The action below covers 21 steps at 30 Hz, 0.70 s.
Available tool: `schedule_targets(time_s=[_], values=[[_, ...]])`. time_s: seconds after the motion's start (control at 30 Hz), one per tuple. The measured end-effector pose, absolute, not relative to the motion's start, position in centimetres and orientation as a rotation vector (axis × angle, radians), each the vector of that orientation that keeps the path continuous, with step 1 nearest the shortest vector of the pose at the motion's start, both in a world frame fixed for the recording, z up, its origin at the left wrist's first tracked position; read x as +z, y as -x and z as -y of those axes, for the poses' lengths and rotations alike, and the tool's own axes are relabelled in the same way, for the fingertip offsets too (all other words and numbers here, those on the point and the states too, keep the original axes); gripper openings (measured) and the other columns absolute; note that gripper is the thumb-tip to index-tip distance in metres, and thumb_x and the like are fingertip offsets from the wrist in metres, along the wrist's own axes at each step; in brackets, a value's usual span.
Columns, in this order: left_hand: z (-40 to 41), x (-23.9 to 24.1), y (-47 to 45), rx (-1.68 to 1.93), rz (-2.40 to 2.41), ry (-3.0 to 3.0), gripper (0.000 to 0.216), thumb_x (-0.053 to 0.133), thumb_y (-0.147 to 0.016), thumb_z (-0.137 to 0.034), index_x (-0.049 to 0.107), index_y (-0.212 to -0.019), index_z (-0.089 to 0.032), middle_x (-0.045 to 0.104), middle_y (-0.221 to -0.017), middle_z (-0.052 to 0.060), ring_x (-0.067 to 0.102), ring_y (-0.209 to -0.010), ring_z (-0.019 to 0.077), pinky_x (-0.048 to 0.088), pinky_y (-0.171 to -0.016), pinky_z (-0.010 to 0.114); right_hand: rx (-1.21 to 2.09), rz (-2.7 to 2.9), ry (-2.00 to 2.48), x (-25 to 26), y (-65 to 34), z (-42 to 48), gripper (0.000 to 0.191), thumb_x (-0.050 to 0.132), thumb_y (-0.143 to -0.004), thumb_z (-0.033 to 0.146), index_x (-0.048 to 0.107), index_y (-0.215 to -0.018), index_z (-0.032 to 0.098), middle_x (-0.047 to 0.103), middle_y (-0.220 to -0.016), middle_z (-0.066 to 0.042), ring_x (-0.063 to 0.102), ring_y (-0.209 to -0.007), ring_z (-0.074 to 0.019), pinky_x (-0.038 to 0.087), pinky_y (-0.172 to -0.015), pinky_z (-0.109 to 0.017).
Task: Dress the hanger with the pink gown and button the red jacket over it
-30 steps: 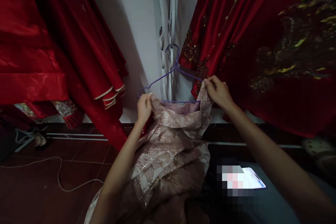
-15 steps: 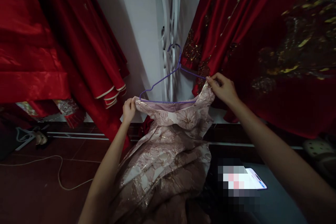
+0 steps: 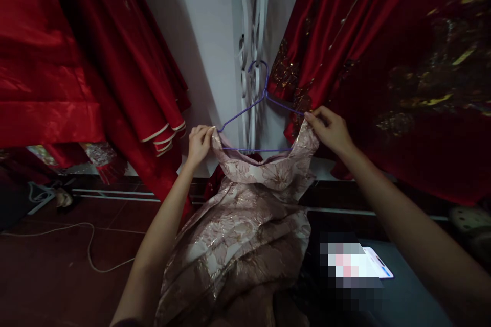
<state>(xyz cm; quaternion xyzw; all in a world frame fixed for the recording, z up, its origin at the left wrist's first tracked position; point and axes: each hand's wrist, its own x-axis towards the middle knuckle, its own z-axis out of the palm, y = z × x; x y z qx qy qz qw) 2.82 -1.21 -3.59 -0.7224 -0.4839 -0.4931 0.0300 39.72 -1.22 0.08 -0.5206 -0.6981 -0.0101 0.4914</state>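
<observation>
A pale pink garment (image 3: 245,225) with a shiny floral pattern hangs down in front of me from a purple wire hanger (image 3: 258,107). My left hand (image 3: 199,144) pinches the garment's top left corner against the hanger's left end. My right hand (image 3: 330,130) pinches the top right corner at the hanger's right end. The garment's upper edge sags between the two hands below the hanger's bottom wire. The hanger's hook points up in front of a white wall strip.
Red satin garments (image 3: 69,71) hang at the left, and red ones with gold embroidery (image 3: 402,71) at the right. A white wall (image 3: 207,36) lies between them. A lit phone (image 3: 378,263) lies at lower right. A white cable (image 3: 88,250) runs over the dark red floor.
My left hand drew the garment's left corner outward, then up onto the hanger's left end. The right hand stayed at the right end. The hanger rose slightly.
</observation>
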Motion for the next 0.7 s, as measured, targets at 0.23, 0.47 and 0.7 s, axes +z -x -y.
schedule_targets(time_s=[0.23,0.47,0.7], values=[[-1.2,-1.7,-2.6,-1.629,1.678,2.701,0.051,0.034,-0.086,-0.054,0.064,-0.083,-0.013,0.062,-0.073,0.003,0.056,-0.073,0.0148,0.044,-0.070,0.025,0.103,1.695,1.184,-0.4,-39.8,0.3,0.032,0.049,-0.081,0.049,0.047,-0.067,0.021,0.045,-0.061,0.002,0.039,-0.059,-0.0106,0.031,-0.055,-0.024],[-0.6,-11.8,-0.2,-0.924,2.401,2.632,0.027,0.056,-0.075,-0.034,0.062,-0.090,-0.012,0.067,-0.080,0.008,0.060,-0.067,0.0146,0.045,-0.065,0.025,0.188,1.671,1.174,-0.6,-39.5,0.2,0.033,0.051,-0.080,0.050,0.047,-0.065,0.021,0.044,-0.060,0.002,0.038,-0.057,-0.0109,0.030,-0.054,-0.024],[2.2,-16.2,1.4,-0.705,2.450,2.419,0.019,0.057,-0.072,-0.035,0.062,-0.065,-0.018,0.062,-0.062,0.006,0.061,-0.073,0.0207,0.040,-0.064,0.026,0.157,1.702,1.165,-0.4,-39.9,0.4,0.030,0.049,-0.082,0.046,0.047,-0.067,0.020,0.044,-0.060,0.002,0.039,-0.056,-0.0104,0.030,-0.053,-0.023]])
